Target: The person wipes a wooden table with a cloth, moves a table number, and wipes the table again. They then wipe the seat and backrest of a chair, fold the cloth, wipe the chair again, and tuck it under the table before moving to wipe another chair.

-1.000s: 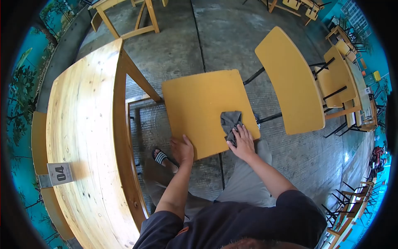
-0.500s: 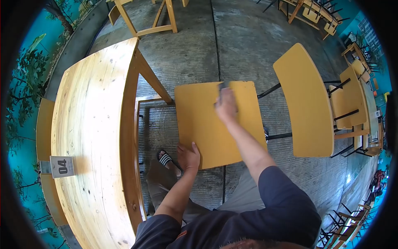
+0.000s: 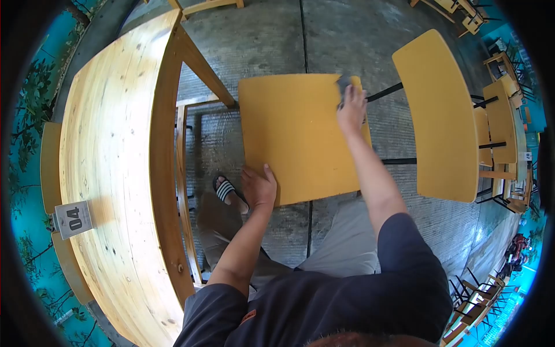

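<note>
Across the yellow seat [image 3: 300,133], our right hand [image 3: 351,110] has moved with the grey cloth [image 3: 343,87] from the middle of the far edge to the far right corner, while our left hand [image 3: 259,186] has stayed at the near left corner. The seat lies flat in front of us, its yellow top lightly marked and a little worn at the edges. Beneath it, the grey concrete floor [image 3: 260,40] is ribbed, with a dark seam running through it and shiny patches. Turquoise wall [image 3: 62,28] and leafy plants [image 3: 36,87] show at the left, and more wooden furniture stands out at the right, too crowded for us to count.

We count one seat before us, one curved backrest [image 3: 442,121] to its right, one cloth and one pale wooden table [image 3: 115,115] on our left. It carries one sign [image 3: 74,220] reading 04, and two yellow panels [image 3: 51,168] show past its outer side. One striped sandal [image 3: 224,188] is visible on our left foot.

Our left hand is open, thumb apart from the fingers, touching the seat at its corner. Our right hand is open too, fingers stretched forward over the cloth on the seat; blur hides how much cloth lies beneath them
</note>
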Demonstrator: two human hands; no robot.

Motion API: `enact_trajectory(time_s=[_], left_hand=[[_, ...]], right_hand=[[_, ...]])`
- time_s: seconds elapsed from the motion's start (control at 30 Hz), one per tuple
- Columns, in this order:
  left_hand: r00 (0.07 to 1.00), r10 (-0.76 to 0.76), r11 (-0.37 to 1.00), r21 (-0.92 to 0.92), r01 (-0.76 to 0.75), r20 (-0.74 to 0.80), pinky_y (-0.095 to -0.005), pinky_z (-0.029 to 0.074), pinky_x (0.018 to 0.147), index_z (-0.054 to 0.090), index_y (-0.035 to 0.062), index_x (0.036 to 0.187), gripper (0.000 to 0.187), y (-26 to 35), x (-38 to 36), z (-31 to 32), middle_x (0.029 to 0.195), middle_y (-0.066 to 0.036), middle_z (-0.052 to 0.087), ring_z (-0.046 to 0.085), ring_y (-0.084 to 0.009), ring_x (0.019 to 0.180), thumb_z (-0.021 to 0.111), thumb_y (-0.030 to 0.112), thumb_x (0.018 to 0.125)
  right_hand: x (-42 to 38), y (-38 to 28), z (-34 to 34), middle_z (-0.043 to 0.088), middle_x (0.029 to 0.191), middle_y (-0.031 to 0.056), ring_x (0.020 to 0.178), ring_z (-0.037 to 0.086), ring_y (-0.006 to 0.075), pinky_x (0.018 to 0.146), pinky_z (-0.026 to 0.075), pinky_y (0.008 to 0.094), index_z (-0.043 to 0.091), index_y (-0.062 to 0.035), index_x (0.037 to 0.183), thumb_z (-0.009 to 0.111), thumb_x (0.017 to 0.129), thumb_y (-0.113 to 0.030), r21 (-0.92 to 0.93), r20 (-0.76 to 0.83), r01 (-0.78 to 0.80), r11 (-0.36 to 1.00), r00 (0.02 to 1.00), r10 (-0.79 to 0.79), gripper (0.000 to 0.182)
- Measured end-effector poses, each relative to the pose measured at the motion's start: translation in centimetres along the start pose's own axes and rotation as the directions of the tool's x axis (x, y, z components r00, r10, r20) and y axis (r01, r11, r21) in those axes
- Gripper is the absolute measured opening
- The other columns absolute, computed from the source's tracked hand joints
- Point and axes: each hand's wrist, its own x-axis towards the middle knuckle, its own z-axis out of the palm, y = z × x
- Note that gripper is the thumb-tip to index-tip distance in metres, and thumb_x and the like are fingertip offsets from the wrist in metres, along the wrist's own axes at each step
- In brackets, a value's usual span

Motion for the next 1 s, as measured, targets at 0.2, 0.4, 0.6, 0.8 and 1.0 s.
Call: enact_trajectory(time_s=[0.2, 0.4, 0.6, 0.8, 1.0], left_hand=[[0.999, 0.035, 0.999, -0.008, -0.035, -0.03, -0.0494, 0.053, 0.092, 0.042, -0.0165, 0.133, 0.073, -0.6, 0.4, 0.7, 0.12, -0.033, 0.057, 0.061, -0.0455, 0.108, 0.054, 0.046, 0.098], [0.999, 0.039, 0.998, -0.05, -0.041, -0.025, -0.0493, 0.054, 0.087, 0.042, -0.0143, 0.133, 0.071, -0.2, 0.1, 0.3, 0.115, -0.031, 0.058, 0.063, -0.0455, 0.103, 0.054, 0.046, 0.098], [0.999, 0.014, 0.999, -0.044, -0.013, 0.031, -0.0496, 0.054, 0.088, 0.039, -0.014, 0.135, 0.072, -0.2, 0.4, -0.3, 0.116, -0.032, 0.057, 0.063, -0.0454, 0.103, 0.053, 0.046, 0.099], [0.998, 0.052, 0.993, -0.103, -0.054, -0.024, -0.0534, 0.052, 0.089, 0.04, -0.0093, 0.134, 0.068, -0.7, 0.4, 0.4, 0.115, -0.032, 0.057, 0.061, -0.0486, 0.106, 0.052, 0.048, 0.099], [0.999, 0.049, 0.975, -0.219, -0.047, 0.004, -0.0514, 0.048, 0.101, 0.035, -0.015, 0.143, 0.075, -1.0, 0.1, 0.3, 0.134, -0.036, 0.052, 0.056, -0.0485, 0.121, 0.046, 0.047, 0.103]], right_hand=[[0.9, -11.7, 4.4, 0.045, 0.154, 0.021, 0.147, 0.037, 0.0374, 0.124, 0.025, 0.0473, 0.047, -0.0007, 0.147, 0.053, 0.091, -0.011, 0.395, -0.061, 0.004, 0.919, 0.998, 0.022, 0.057], [-3.6, -23.4, 1.0, 0.046, 0.155, 0.0158, 0.149, 0.034, 0.0346, 0.126, 0.018, 0.0525, 0.046, -0.0076, 0.151, 0.058, 0.091, -0.011, 0.349, 0.069, 0.448, 0.823, 0.864, -0.499, 0.061], [4.3, -5.7, 4.4, 0.053, 0.15, 0.0097, 0.147, 0.038, 0.0348, 0.123, 0.02, 0.0584, 0.057, -0.0162, 0.141, 0.064, 0.087, -0.015, 0.127, -0.136, 0.1, 0.987, 0.987, -0.082, 0.054], [5.1, -6.5, 2.6, 0.049, 0.15, 0.015, 0.143, 0.04, 0.0365, 0.12, 0.032, 0.0454, 0.057, -0.0088, 0.137, 0.062, 0.089, -0.015, 0.223, 0.01, -0.166, 0.961, 0.986, 0.168, 0.049], [-7.4, -20.1, -0.3, 0.058, 0.137, 0.0191, 0.14, 0.045, 0.0394, 0.119, 0.034, 0.0491, 0.061, -0.0059, 0.132, 0.062, 0.085, -0.003, 0.557, -0.065, 0.382, 0.738, 0.905, -0.42, 0.048]])
